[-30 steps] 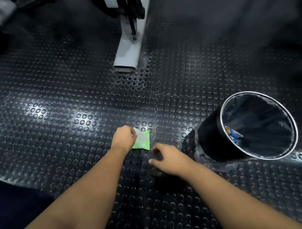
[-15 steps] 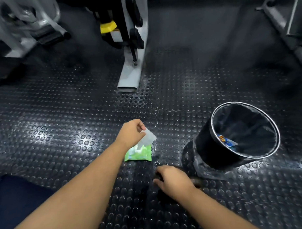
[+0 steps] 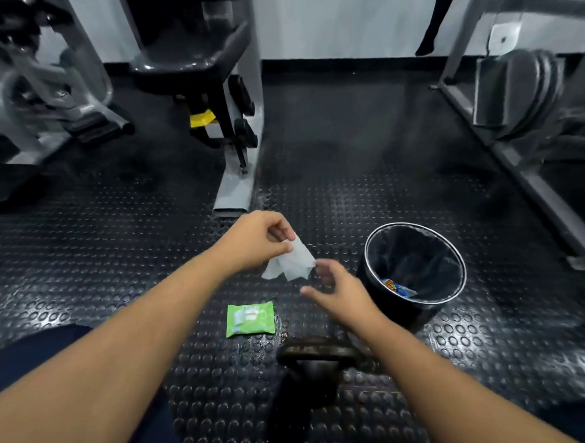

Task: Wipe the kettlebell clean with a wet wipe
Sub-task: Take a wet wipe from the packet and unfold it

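Above the black bumpy floor (image 3: 87, 261), your left hand (image 3: 258, 239) pinches the wet wipe (image 3: 291, 264) by its top corner, and the wipe hangs down crumpled. Your right hand (image 3: 341, 294) is just beside the wipe's edge, fingers loose and apart. It is blurry, so I cannot tell if it touches.

The kettlebell (image 3: 317, 366) sits on the floor under your right arm, nearer to you than the green wipe pack (image 3: 250, 319) and the black bin (image 3: 417, 313).

You look to be getting the wipe ready, and no wiping has begun. Next, I think both hands should spread the wipe flat, then bring it down onto the kettlebell.
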